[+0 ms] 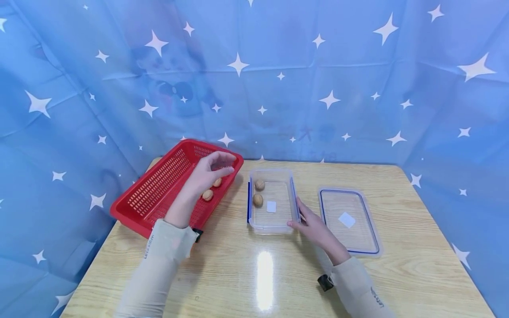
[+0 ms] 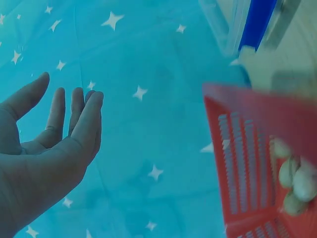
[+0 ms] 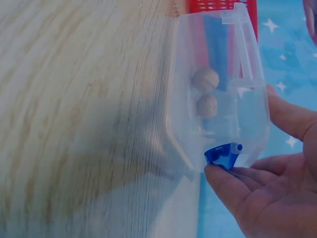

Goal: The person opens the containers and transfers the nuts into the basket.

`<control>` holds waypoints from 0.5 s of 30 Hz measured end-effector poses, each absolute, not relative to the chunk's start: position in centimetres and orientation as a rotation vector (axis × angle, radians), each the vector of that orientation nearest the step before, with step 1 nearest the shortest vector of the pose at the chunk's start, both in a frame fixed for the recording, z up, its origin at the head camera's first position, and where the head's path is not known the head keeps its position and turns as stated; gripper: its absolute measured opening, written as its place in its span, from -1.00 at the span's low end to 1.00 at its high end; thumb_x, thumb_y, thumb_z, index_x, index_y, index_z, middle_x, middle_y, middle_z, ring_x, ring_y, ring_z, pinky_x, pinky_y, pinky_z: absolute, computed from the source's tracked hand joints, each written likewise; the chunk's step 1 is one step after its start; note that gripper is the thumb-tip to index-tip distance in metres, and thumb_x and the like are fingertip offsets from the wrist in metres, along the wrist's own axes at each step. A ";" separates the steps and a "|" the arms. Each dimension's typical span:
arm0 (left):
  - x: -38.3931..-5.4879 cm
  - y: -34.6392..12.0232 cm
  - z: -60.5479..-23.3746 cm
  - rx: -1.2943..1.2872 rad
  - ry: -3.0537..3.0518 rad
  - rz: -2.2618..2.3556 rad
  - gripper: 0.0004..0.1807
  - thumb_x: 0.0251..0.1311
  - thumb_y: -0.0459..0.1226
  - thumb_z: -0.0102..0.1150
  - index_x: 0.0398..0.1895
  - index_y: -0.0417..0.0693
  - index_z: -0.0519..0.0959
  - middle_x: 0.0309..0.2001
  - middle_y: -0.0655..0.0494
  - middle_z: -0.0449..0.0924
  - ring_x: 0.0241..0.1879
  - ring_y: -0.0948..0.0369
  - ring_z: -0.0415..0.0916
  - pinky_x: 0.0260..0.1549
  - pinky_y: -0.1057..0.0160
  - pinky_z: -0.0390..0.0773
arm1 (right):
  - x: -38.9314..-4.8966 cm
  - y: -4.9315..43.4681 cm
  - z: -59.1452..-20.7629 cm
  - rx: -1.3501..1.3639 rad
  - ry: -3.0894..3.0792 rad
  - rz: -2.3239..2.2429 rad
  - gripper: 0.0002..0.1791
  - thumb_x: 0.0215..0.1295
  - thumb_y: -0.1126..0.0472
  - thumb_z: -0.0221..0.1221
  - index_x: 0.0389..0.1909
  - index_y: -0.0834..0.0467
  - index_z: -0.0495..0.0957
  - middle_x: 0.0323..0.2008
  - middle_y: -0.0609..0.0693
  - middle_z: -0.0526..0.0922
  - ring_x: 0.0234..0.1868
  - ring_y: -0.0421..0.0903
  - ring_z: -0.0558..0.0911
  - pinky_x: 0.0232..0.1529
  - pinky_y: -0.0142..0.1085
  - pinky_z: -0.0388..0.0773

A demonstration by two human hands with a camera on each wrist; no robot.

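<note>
My left hand (image 1: 204, 174) hovers over the far right part of a red plastic basket (image 1: 159, 181). Its fingers bend loosely with nothing between them, as the left wrist view of the hand (image 2: 54, 144) confirms. Below it several walnuts (image 1: 207, 195) lie in the basket, partly hidden by the hand. A clear plastic food container (image 1: 280, 190) stands uncovered mid-table, with two walnuts (image 1: 258, 200) along its left side. My right hand (image 1: 318, 229) grips the container's near right edge. In the right wrist view, fingertips meet a blue clip (image 3: 223, 156) on its side.
To the right of the container lies its clear lid (image 1: 351, 234) with a blue seal and a white label. Another white label (image 1: 271, 206) is on the container. A blue star-patterned curtain (image 1: 278, 110) hangs behind the wooden table (image 1: 222, 274).
</note>
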State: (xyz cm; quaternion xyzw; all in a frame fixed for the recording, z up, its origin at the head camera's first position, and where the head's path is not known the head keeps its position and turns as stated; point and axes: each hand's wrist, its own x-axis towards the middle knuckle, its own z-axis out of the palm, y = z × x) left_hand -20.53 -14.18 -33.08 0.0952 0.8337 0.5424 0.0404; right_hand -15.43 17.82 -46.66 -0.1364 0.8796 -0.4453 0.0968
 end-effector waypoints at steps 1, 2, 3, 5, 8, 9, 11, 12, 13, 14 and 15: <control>-20.4 -13.8 -33.5 0.292 2.547 1.663 -0.59 0.29 -0.21 0.27 0.20 0.03 0.53 0.21 0.01 0.55 0.24 0.04 0.47 0.25 -0.02 0.51 | -15.4 17.8 -46.7 -0.396 2.601 -1.323 -0.08 0.43 0.20 0.17 0.55 0.38 -0.22 0.54 0.41 -0.11 0.48 0.38 0.12 0.35 0.08 0.33; -20.3 -13.4 -33.9 0.303 2.532 1.671 -0.60 0.29 -0.22 0.27 0.19 0.02 0.53 0.21 -0.01 0.55 0.24 0.03 0.47 0.26 -0.02 0.51 | -15.4 17.8 -46.7 -0.388 2.594 -1.329 -0.07 0.43 0.21 0.17 0.55 0.37 -0.23 0.55 0.41 -0.12 0.49 0.38 0.11 0.35 0.08 0.32; -20.3 -13.0 -34.3 0.321 2.517 1.678 -0.61 0.30 -0.24 0.25 0.19 0.00 0.53 0.21 -0.02 0.55 0.25 0.03 0.48 0.27 -0.02 0.50 | -15.4 17.9 -46.7 -0.395 2.589 -1.329 -0.07 0.43 0.20 0.16 0.55 0.38 -0.23 0.54 0.41 -0.13 0.49 0.39 0.11 0.35 0.08 0.31; -20.1 -12.2 -35.1 0.351 2.463 1.711 -0.62 0.32 -0.27 0.22 0.19 -0.06 0.53 0.21 -0.07 0.56 0.25 0.01 0.49 0.30 -0.01 0.47 | -15.4 17.9 -46.7 -0.400 2.582 -1.331 -0.07 0.44 0.21 0.15 0.55 0.39 -0.24 0.54 0.42 -0.15 0.49 0.40 0.10 0.36 0.08 0.31; -19.9 -11.0 -36.5 0.388 2.372 1.749 -0.62 0.36 -0.32 0.16 0.22 -0.16 0.51 0.22 -0.13 0.55 0.26 -0.03 0.49 0.30 -0.01 0.47 | -15.4 17.9 -46.7 -0.397 2.578 -1.334 -0.07 0.44 0.21 0.15 0.55 0.38 -0.25 0.55 0.42 -0.16 0.49 0.39 0.09 0.36 0.08 0.30; -19.9 -10.6 -36.9 0.396 2.343 1.762 -0.62 0.36 -0.32 0.16 0.22 -0.19 0.50 0.22 -0.14 0.55 0.25 -0.05 0.49 0.29 0.00 0.48 | -15.4 17.9 -46.7 -0.397 2.579 -1.332 -0.07 0.44 0.21 0.15 0.55 0.38 -0.25 0.55 0.42 -0.16 0.49 0.39 0.09 0.36 0.08 0.30; -19.9 -9.8 -37.6 0.411 2.315 1.771 -0.61 0.36 -0.33 0.14 0.22 -0.25 0.49 0.21 -0.18 0.54 0.26 -0.10 0.48 0.27 -0.01 0.50 | -15.4 17.9 -46.6 -0.396 2.584 -1.328 -0.07 0.44 0.21 0.15 0.55 0.38 -0.25 0.55 0.41 -0.16 0.48 0.39 0.10 0.36 0.07 0.29; -19.9 -9.5 -38.0 0.417 2.306 1.775 -0.62 0.36 -0.33 0.14 0.21 -0.26 0.49 0.21 -0.18 0.53 0.26 -0.11 0.47 0.27 -0.01 0.50 | -15.4 17.9 -46.6 -0.397 2.589 -1.322 -0.07 0.44 0.20 0.15 0.55 0.37 -0.25 0.55 0.41 -0.16 0.48 0.40 0.11 0.36 0.07 0.29; -19.9 -9.3 -38.3 0.425 2.299 1.779 -0.62 0.36 -0.33 0.13 0.20 -0.27 0.49 0.20 -0.19 0.53 0.27 -0.13 0.46 0.28 -0.01 0.50 | -15.4 17.9 -46.6 -0.398 2.590 -1.319 -0.07 0.44 0.20 0.15 0.55 0.37 -0.25 0.55 0.41 -0.16 0.48 0.40 0.12 0.36 0.07 0.29; -19.9 -9.0 -38.6 0.433 2.302 1.775 -0.63 0.37 -0.34 0.13 0.20 -0.29 0.49 0.20 -0.20 0.53 0.27 -0.13 0.46 0.27 -0.01 0.50 | -15.3 17.9 -46.6 -0.398 2.593 -1.317 -0.07 0.44 0.20 0.15 0.55 0.37 -0.24 0.55 0.41 -0.16 0.47 0.40 0.12 0.35 0.07 0.30; -20.0 -8.8 -38.9 0.431 2.297 1.776 -0.63 0.37 -0.34 0.12 0.19 -0.28 0.49 0.20 -0.20 0.53 0.29 -0.13 0.45 0.28 -0.02 0.49 | -15.3 17.9 -46.6 -0.398 2.594 -1.317 -0.07 0.44 0.20 0.15 0.55 0.36 -0.24 0.55 0.41 -0.16 0.47 0.40 0.13 0.35 0.07 0.30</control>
